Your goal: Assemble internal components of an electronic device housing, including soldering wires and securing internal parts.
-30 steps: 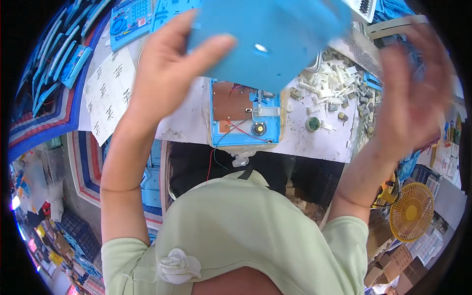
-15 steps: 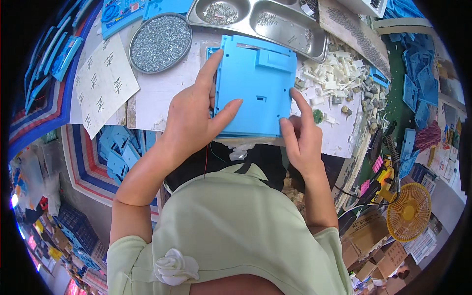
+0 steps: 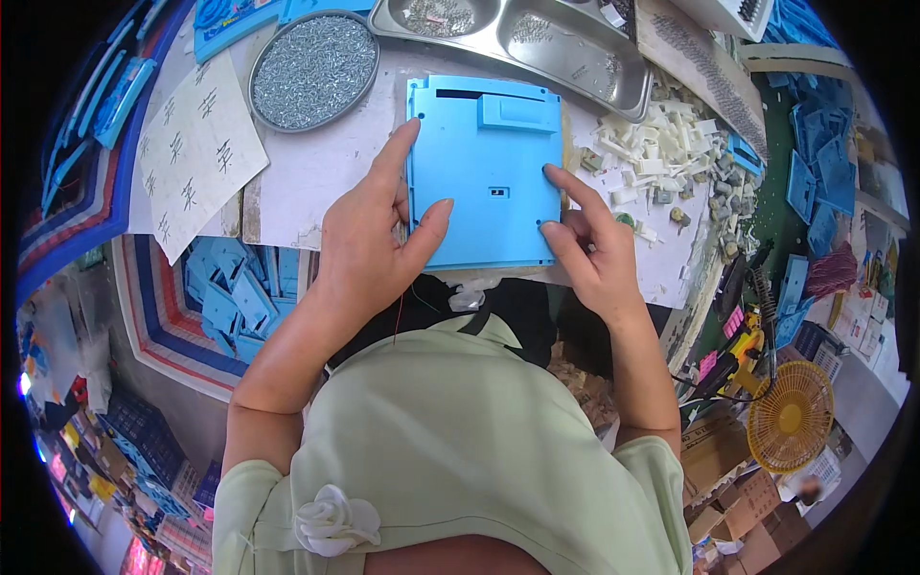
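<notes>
A square light-blue plastic cover (image 3: 470, 220) lies flat on the bench in front of me, with a raised box near its far edge and a small slot in the middle. Something dark and pale shows inside that slot. My left hand (image 3: 379, 216) grips the cover's left edge, its index finger along the side and thumb at the near left of the face. On the right edge, my right hand (image 3: 594, 230) presses with index finger and thumb, its other fingers curled. Thin red and green wires hang from the near left side. What lies beneath the cover is mostly hidden.
A round dish of screws (image 3: 314, 72) stands far left, beside a sheet of handwritten paper (image 3: 201, 158). Beyond the cover is a metal compartment tray (image 3: 575, 57) with small parts. White plastic pieces (image 3: 661, 144) and small motors (image 3: 733, 192) are heaped to the right.
The cover has shifted slightly left and now sits more squarely over what is below. Its slot, dark before, shows a part inside. Both hands have stayed at its edges.
</notes>
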Available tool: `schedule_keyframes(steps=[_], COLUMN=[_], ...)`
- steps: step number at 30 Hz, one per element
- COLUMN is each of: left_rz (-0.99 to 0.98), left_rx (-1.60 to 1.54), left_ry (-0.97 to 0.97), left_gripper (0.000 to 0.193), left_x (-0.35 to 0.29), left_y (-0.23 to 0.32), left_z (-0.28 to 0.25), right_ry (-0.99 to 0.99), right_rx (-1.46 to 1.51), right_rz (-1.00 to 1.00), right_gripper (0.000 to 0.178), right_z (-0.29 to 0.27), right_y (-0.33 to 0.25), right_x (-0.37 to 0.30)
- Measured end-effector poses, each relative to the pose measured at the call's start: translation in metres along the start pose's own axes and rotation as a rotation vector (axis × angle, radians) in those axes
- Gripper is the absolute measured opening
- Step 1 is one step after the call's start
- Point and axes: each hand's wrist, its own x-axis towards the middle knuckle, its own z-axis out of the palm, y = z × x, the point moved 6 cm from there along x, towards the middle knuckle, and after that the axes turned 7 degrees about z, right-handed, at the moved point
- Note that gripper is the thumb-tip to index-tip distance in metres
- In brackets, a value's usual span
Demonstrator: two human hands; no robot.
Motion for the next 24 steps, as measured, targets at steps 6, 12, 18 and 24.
schedule_keyframes(steps=[6,12,18,24], left_rz=[0.04,-0.028,0.03,0.12], left_rx=[0.145,0.078,0.022,-0.221], left_ry=[0.035,-0.009,-0.072,-0.247], left_gripper=[0.075,0.075,0.082,0.108], left_x=[0.004,-0.003,0.004,-0.014], left_y=[0.006,-0.017,-0.018,-0.018], left_z=[-0.006,0.007,-0.004,-0.011], right_ry=[0.085,0.036,-0.125,-0.081], right_rx=[-0.323,-0.646,-0.82,-0.795], right_rz=[-0.196,-0.195,-0.199,-0.262], right_gripper=[0.055,0.059,0.065,0.066], right_z=[0.008,0.012,0.003,0.003], right_y=[-0.012,-0.023,-0.038,-0.056], right_x=[-0.005,-0.005,0.001,0.001])
